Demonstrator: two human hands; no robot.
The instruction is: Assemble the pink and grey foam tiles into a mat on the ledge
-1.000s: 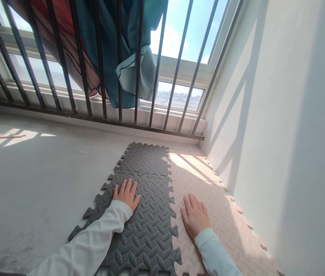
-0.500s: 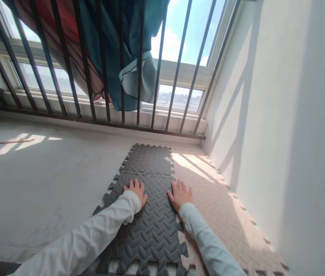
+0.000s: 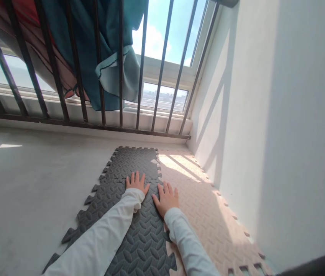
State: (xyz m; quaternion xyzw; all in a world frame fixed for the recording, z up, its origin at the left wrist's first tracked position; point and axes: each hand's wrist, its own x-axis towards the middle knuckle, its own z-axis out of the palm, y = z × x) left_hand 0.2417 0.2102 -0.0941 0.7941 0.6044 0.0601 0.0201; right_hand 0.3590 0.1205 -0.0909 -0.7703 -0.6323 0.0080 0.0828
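Note:
My left hand [image 3: 137,183] lies flat with fingers spread on a dark grey foam floor mat [image 3: 143,237], close to the seam with a second grey foam mat [image 3: 135,163] beyond it. Just to the right, my right hand [image 3: 166,197] rests palm down, fingers apart, across the edge where the grey mat meets a beige foam mat [image 3: 199,214]. All the mats have toothed jigsaw edges and a raised tread pattern. Along the near part of the grey and beige edge, some teeth look uneven; my right sleeve partly hides them.
A dark metal railing [image 3: 107,128] runs along the far side, with teal cloth [image 3: 84,57] hanging behind it before the windows. A white wall [image 3: 245,134] stands on the right. Pale bare floor [image 3: 21,199] lies left of the mats. A dark bar [image 3: 317,262] shows at lower right.
My left hand has slid forward and inward on the grey mat, closer to the seam and my right hand. My right hand stays on the shared edge. The view has turned right.

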